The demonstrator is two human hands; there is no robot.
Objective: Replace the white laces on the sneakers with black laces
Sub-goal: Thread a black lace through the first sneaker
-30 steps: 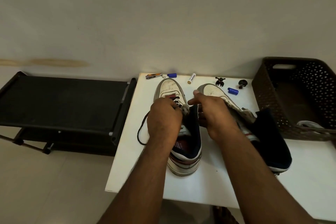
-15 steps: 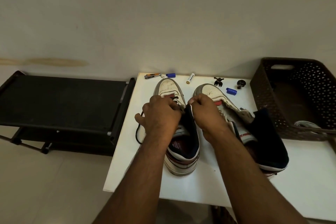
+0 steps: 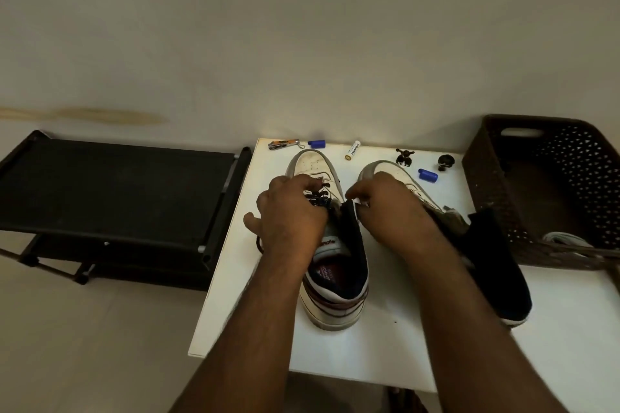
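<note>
Two white sneakers stand on the white table, toes towards the wall. On the left sneaker, a black lace crosses the upper eyelets. My left hand curls over that lace on the shoe's left side, and a loop of lace hangs beside the shoe below it. My right hand pinches the left sneaker's right eyelet flap. The right sneaker lies partly under my right arm, its dark collar spread open. White laces lie in the brown basket.
Along the table's back edge lie a nail clipper, two blue caps, a battery and two small dark figures. A black low rack stands left of the table.
Both hands shifted slightly towards the toe of the left sneaker; my left thumb spread out to the left. The black lace now shows in the upper eyelets.
</note>
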